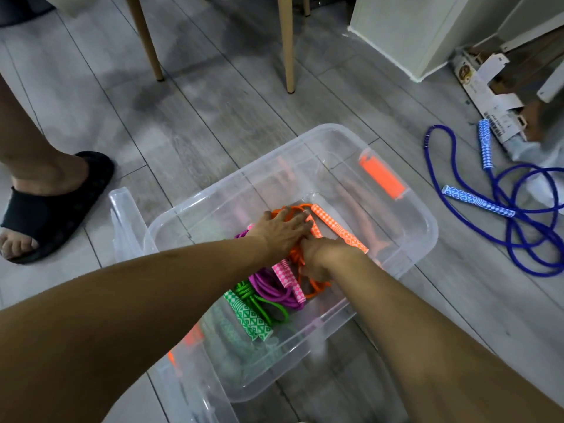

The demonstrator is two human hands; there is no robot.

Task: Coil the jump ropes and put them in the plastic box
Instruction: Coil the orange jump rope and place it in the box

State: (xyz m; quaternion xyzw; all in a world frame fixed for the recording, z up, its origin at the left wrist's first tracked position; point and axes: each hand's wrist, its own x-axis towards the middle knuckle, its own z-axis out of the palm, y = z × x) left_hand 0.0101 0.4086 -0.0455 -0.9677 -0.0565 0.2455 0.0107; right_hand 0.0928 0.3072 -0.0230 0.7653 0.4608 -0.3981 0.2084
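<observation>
Both hands (279, 232) (317, 259) press the orange rope (338, 228) into the plastic box (421, 221) on grey plank flooring (213, 96).

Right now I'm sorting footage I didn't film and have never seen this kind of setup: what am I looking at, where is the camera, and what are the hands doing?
There is no machine here. A person wears a camera on the head, so you look down their arms at the floor. The left hand lies flat, pressing on the orange jump rope, while the right hand grips its cord. Both are inside the clear plastic box, beside the pink jump rope and green jump rope, already coiled there. The blue jump rope lies loose on the floor to the right. A second person's sandalled foot stands at left.
</observation>
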